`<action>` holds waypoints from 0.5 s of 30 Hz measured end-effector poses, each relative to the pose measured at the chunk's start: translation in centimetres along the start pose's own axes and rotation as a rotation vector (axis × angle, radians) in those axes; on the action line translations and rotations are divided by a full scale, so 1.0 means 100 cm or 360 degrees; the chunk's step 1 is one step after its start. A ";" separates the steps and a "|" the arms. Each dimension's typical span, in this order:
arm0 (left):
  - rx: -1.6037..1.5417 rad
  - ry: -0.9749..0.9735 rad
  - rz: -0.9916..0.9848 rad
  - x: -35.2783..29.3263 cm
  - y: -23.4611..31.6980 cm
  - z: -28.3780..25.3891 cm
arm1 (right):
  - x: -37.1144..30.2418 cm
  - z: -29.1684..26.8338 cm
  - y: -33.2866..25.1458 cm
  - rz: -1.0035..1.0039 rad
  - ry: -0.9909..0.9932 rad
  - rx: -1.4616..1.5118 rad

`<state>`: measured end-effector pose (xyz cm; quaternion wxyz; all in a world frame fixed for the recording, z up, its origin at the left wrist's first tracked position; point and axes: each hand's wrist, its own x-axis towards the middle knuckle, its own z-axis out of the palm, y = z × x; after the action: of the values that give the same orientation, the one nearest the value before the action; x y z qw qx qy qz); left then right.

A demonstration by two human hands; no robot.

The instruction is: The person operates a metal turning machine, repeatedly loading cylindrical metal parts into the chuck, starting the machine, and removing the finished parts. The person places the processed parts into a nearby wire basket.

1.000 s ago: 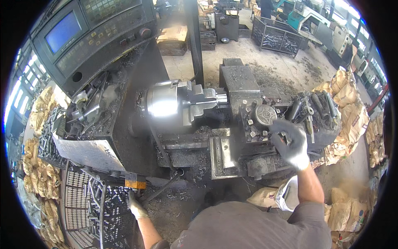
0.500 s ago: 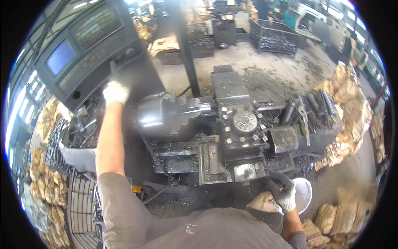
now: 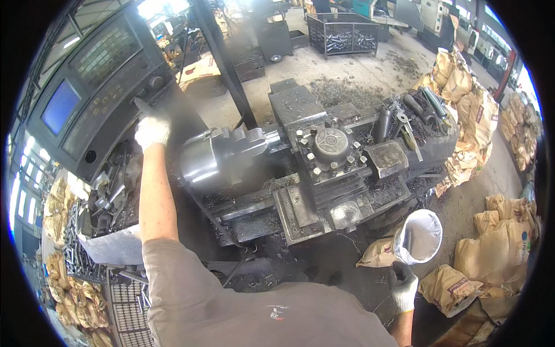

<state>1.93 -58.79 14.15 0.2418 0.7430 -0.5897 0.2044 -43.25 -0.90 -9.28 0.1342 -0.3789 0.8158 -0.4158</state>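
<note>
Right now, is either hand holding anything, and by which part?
Left hand reaches toward the dark control panel, grip unclear. Right hand looks empty beside the white bucket.

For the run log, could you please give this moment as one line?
left hand: at control panel | right hand: low, by white bucket | lathe chuck: blurred

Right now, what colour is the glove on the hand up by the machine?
White. The left hand wears a white glove, seen in the head view.

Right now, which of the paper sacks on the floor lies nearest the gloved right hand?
The brown paper sack just right of the right hand, below the white bucket; other sacks lie farther off.
</note>
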 end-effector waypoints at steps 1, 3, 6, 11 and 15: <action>0.0036 -0.0059 -0.0020 -0.002 0.001 -0.007 | -0.003 0.002 0.001 0.0009 0.0008 0.0012; 0.0064 -0.0097 -0.0050 0.015 -0.020 0.001 | 0.002 0.001 0.003 0.0005 -0.0061 -0.0041; 0.0084 -0.0155 -0.0072 0.032 -0.036 -0.004 | 0.001 -0.005 0.010 -0.0044 -0.0099 -0.0041; -0.1165 0.0439 0.0666 -0.121 0.114 -0.072 | -0.035 -0.020 0.022 0.0092 0.0176 -0.0195; -0.2175 -0.0498 0.1765 -0.330 0.221 -0.089 | -0.069 -0.048 -0.003 0.0142 0.0196 -0.0290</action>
<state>-27.07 -31.97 4.43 0.4150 0.0640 -0.8835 -0.2078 -40.98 6.76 -6.75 0.0672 -0.3266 0.8730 -0.3559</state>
